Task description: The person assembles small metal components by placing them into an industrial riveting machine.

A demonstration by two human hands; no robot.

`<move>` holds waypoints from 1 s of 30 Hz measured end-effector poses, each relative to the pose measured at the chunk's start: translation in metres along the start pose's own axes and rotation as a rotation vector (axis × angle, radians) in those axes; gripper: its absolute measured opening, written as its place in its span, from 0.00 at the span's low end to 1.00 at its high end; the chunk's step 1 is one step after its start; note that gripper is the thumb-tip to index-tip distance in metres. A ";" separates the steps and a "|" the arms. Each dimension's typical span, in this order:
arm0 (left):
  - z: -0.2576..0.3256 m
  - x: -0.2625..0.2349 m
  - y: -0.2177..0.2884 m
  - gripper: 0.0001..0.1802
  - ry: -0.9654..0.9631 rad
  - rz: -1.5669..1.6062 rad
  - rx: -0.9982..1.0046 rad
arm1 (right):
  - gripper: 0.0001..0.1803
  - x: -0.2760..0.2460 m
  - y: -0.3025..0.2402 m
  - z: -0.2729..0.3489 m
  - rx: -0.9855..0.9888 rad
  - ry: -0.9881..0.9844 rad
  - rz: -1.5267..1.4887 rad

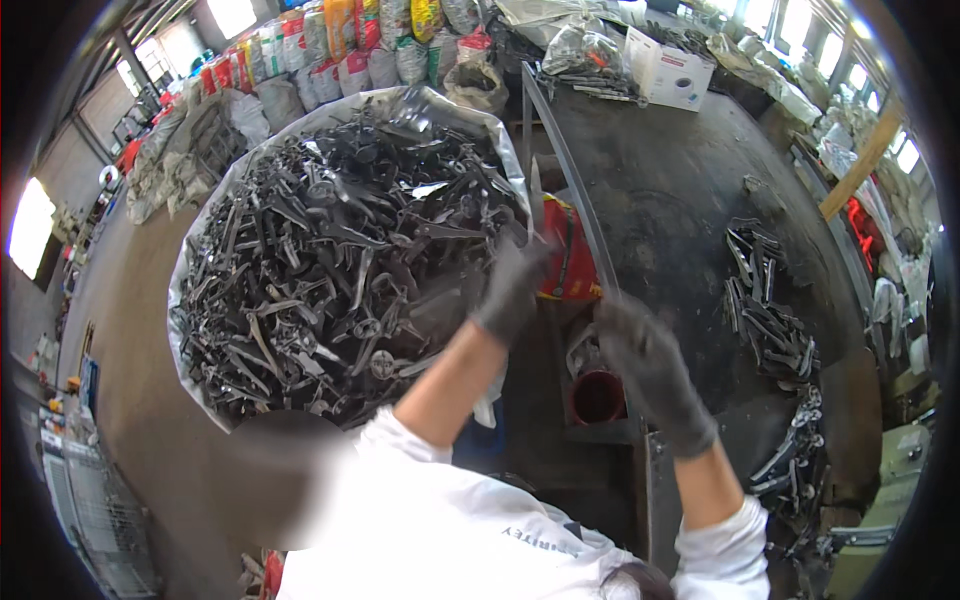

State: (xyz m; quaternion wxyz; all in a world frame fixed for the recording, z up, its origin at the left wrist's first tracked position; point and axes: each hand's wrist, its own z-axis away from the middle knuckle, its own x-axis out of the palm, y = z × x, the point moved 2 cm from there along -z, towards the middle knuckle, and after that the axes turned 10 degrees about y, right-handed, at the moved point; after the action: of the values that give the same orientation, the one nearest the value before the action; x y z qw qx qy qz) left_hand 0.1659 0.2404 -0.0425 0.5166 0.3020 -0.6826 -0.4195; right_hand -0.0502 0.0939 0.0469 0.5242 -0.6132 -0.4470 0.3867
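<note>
A big silver-lined bag (190, 262) holds a heap of dark metal parts (330, 250). My left hand (510, 290), in a black glove and blurred by motion, hovers at the bag's right rim; whether it holds a part is unclear. Gloved in black too, my right hand (648, 362) lies with curled fingers on the near edge of a dark metal table (680, 190). A smaller pile of the same metal parts (768, 315) lies on the table to the right of that hand.
A red container (570, 265) and a red round pot (597, 396) sit in the gap between bag and table. A white box (668, 70) stands at the table's far side. Coloured sacks (330, 50) line the back wall.
</note>
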 end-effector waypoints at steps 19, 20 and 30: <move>0.248 0.275 -0.137 0.22 -0.952 -0.310 -0.279 | 0.22 -0.150 0.042 0.387 0.378 1.329 -0.139; 0.266 0.293 -0.149 0.22 -1.053 -0.389 -0.189 | 0.23 -0.162 0.044 0.403 0.329 1.340 -0.192; 0.264 0.467 -0.244 0.23 -0.904 -0.462 -0.573 | 0.31 -0.311 0.019 0.473 0.289 0.960 1.844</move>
State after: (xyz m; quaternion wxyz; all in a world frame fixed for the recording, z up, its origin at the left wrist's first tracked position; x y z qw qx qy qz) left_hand -0.2248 -0.1991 -0.0780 0.1299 0.0822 -0.6112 -0.7764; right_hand -0.5871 -0.0634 -0.0414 0.2168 -0.7367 0.4986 0.4021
